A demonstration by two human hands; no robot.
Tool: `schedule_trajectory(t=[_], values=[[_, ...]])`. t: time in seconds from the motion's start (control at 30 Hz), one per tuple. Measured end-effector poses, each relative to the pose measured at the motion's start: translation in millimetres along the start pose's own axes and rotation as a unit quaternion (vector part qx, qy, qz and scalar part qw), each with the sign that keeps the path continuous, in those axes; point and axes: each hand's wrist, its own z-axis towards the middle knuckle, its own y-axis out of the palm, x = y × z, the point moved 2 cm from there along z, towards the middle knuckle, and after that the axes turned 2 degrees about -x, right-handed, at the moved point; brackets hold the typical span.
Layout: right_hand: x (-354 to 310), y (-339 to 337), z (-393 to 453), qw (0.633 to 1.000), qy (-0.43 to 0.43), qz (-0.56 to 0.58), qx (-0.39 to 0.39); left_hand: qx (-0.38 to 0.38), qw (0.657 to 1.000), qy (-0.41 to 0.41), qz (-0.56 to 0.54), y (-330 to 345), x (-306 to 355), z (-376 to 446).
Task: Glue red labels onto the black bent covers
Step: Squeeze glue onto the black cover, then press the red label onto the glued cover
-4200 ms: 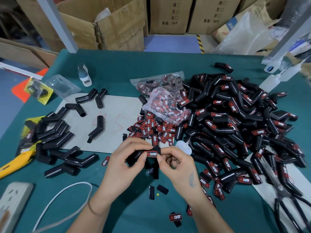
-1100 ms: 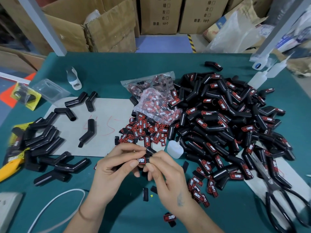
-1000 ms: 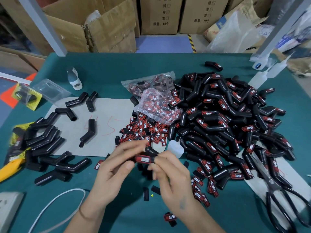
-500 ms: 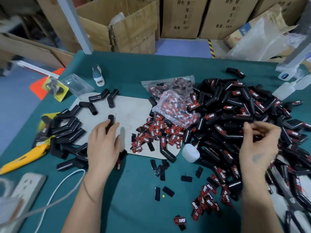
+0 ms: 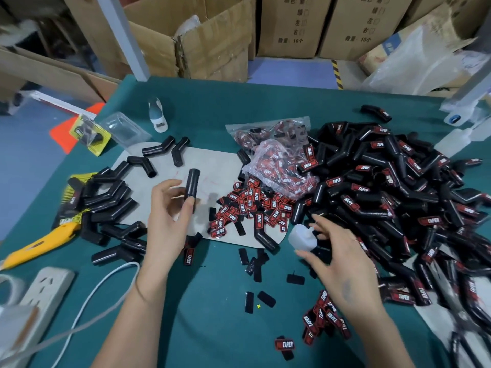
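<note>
A glossy black bent rubber cover (image 5: 191, 185), unlabelled, stands upright, lifted above the grey mat. Small red-and-black "TAPER" labels (image 5: 249, 208) lie heaped on the mat's right end. Labelled black covers (image 5: 393, 197) pile up further right.
</note>
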Motion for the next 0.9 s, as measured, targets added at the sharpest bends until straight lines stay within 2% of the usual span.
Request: schedule_trajectory(t=[0.07, 0.17, 0.27, 0.33, 0.4, 0.47, 0.53, 0.6, 0.7, 0.83, 0.9], values=[[-7, 4, 1, 0.998, -0.032, -0.045, 0.039, -0.056, 0.988, -0.040, -0.138, 11, 8, -10], [-11, 10, 2, 0.994, -0.044, -0.052, 0.083, -0.135, 0.941, -0.088, -0.297, 28, 21, -26], [-13, 11, 1, 0.995, -0.026, -0.006, 0.092, -0.218, 0.905, -0.087, -0.355, 42, 28, -41], [-9, 10, -1, 0.992, 0.002, 0.100, 0.073, -0.265, 0.895, -0.077, -0.350, 45, 29, -50], [-6, 6, -4, 0.959, 0.051, 0.273, 0.052, -0.295, 0.890, -0.067, -0.341, 46, 29, -54], [-7, 3, -7, 0.893, 0.060, 0.445, 0.033, -0.311, 0.883, -0.065, -0.347, 47, 31, -57], [-10, -1, -9, 0.849, 0.035, 0.528, 0.003, -0.315, 0.880, -0.069, -0.349, 48, 35, -59], [-16, -1, -10, 0.836, 0.017, 0.547, -0.025, -0.315, 0.883, -0.070, -0.341, 47, 36, -60], [-20, 5, -11, 0.847, 0.045, 0.529, -0.023, -0.322, 0.884, -0.068, -0.333, 47, 38, -62], [-20, 13, -11, 0.933, 0.036, 0.358, -0.022, -0.347, 0.871, -0.076, -0.339, 52, 44, -65], [-19, 14, -10, 0.963, 0.033, 0.265, -0.029, -0.352, 0.866, -0.094, -0.341, 54, 47, -65]])
